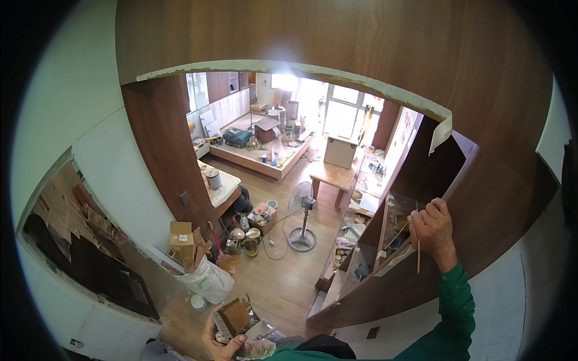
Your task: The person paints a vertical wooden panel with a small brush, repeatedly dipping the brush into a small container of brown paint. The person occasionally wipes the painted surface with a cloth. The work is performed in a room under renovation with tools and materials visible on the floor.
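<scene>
My right hand (434, 232) is raised beside the curved dark wood panel (501, 180), its fingers closed on a thin stick (418, 259) that looks like a slim brush handle. Its working end is too small to make out. Just left of those fingers is the edge of a shelf recess, with a pale tape strip (397, 261) along it. Low in the picture, my left hand (221, 340) grips a small box-like holder (235, 317) with a brown side; its contents are unclear. Another pale tape strip (280, 67) lines the opening's upper edge, its loose end (440, 135) hanging down.
Below stands a fan (302, 225) with a cord on the wood floor. Paint cans (251, 248), a white sack (210, 280) and cardboard boxes (181, 234) sit at the left. Farther off are a platform (271, 167) bearing tools and a wooden bench (332, 176).
</scene>
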Available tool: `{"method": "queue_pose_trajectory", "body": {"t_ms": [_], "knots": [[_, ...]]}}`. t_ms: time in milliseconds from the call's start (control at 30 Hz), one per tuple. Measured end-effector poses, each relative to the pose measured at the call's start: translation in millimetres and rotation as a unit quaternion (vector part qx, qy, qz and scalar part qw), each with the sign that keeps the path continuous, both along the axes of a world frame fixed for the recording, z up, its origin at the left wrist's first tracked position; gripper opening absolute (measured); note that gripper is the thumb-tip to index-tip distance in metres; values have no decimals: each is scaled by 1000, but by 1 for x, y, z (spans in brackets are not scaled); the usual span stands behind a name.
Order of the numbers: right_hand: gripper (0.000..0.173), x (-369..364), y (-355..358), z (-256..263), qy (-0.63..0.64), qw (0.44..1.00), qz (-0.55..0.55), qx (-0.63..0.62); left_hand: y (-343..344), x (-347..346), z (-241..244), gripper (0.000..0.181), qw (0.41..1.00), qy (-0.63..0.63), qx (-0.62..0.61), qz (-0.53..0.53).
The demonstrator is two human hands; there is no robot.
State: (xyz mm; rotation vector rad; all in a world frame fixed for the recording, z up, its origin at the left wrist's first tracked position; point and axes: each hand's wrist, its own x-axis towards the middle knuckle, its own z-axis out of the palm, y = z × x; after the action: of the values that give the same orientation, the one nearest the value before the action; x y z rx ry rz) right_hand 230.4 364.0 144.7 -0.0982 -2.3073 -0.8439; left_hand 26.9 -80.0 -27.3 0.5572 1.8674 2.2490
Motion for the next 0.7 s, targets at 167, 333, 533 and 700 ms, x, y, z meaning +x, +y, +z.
{"method": "queue_pose_trajectory", "body": {"t_ms": [167, 333, 533, 700], "knots": [[13, -9, 1, 2, 1, 1000, 6, 22, 1, 1, -1, 85, 1000, -10, 4, 4], [12, 4, -2, 2, 18, 999, -5, 33, 8, -4, -2, 84, 1000, -11, -4, -15], [11, -6, 0, 0, 19, 1000, 8, 23, 10, -2, 0, 86, 999, 3, 34, 5], [15, -3, -1, -1, 20, 1000, -2, 21, 7, -1, -7, 87, 1000, 16, 10, 3]]}}
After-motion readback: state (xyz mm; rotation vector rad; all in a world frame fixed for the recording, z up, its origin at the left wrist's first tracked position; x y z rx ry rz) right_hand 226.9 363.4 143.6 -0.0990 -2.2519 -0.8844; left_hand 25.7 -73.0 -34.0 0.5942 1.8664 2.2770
